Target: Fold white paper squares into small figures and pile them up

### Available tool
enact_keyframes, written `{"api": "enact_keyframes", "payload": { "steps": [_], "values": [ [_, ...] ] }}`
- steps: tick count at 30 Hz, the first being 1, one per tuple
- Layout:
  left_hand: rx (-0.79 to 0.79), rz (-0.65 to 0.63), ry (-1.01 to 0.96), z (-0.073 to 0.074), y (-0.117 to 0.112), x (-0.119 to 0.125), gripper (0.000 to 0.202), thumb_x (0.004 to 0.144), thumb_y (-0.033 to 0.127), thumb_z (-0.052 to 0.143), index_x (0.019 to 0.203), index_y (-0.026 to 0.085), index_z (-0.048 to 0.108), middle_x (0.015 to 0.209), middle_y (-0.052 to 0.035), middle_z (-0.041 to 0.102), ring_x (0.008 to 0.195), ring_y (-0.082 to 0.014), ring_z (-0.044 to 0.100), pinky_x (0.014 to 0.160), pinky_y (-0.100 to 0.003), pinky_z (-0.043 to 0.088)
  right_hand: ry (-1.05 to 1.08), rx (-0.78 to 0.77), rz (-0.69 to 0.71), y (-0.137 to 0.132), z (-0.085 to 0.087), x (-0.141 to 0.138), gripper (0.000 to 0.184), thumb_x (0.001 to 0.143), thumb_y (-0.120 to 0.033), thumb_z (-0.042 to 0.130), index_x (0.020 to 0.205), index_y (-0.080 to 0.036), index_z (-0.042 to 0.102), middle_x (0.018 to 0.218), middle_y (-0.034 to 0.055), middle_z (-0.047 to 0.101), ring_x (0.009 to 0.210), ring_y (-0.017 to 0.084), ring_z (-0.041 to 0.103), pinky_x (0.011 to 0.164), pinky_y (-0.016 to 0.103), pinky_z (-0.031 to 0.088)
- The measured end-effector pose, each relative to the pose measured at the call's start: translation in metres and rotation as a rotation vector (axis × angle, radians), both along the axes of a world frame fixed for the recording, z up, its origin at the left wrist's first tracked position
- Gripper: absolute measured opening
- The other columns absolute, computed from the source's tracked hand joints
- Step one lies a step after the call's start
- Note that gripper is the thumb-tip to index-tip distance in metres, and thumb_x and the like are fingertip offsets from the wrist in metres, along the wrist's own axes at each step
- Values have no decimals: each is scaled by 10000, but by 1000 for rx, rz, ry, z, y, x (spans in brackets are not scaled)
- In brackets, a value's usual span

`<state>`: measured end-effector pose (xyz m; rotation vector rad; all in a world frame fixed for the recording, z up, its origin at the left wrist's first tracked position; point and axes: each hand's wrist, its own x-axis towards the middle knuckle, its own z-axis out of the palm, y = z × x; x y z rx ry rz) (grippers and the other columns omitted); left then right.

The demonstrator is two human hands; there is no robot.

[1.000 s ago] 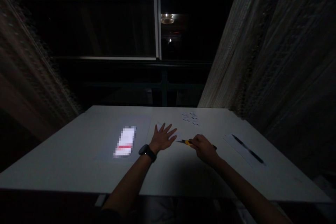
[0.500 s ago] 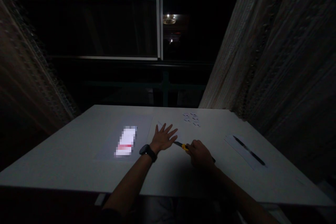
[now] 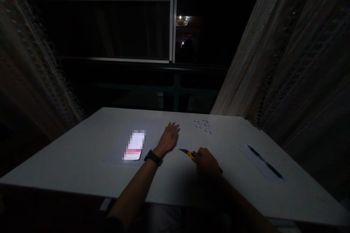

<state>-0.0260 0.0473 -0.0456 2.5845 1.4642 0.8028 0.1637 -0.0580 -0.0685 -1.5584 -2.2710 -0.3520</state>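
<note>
My left hand [image 3: 168, 139], with a dark watch [image 3: 153, 157] on its wrist, is over the middle of the white table [image 3: 90, 174]. Its fingers are stretched forward and hold nothing that I can see; whether it touches the tabletop I cannot tell. My right hand [image 3: 207, 162] is wrapped round a yellow and black utility knife [image 3: 191, 154], whose bare blade points left towards my left hand. A faint sheet of paper seems to lie between the hands. Beyond them are several small paper pieces [image 3: 202, 126] with dark marks.
A lit phone [image 3: 134, 146], its screen blurred out, lies on a pale sheet at the left. On the right, a black pen [image 3: 264, 161] rests on white paper [image 3: 253, 160]. Curtains [image 3: 243, 51] hang on both sides of a dark window. The light is dim.
My left hand has turned from spread fingers to a flatter pose with its fingers closer together, pointing forward. My right hand still grips the knife. The view has shifted slightly.
</note>
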Motion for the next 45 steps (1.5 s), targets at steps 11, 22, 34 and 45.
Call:
{"api": "enact_keyframes", "payload": {
  "steps": [11,22,34,45],
  "values": [
    [115,-6,247,-22,-8,1,458,883,370,218,1298,235,357,1369,-61,347,1279,-242,243,1038,-446,168,-26,-31,6,0,5,11,172,802,-201,502,937,-163,602,781,86,521,712,187,425,586,269,293],
    [114,101,278,-25,-17,12,484,881,385,178,1309,227,340,1375,-64,336,1280,-251,234,1043,-475,117,-14,17,9,-3,2,18,135,809,-215,507,868,-165,617,745,64,519,676,157,417,571,246,262],
    [41,114,294,-25,-15,13,509,878,413,141,1328,233,296,1402,-68,283,1293,-245,200,1041,-470,90,-48,25,33,-1,7,2,111,789,-211,528,831,-166,620,732,66,511,676,159,406,567,249,251],
    [39,155,248,-17,-13,13,576,861,441,212,1286,77,347,1343,-160,360,1259,-258,269,1021,-418,185,-71,-54,33,-3,10,7,163,795,-200,509,911,-178,622,759,72,547,702,169,446,571,240,286]
  ]
}}
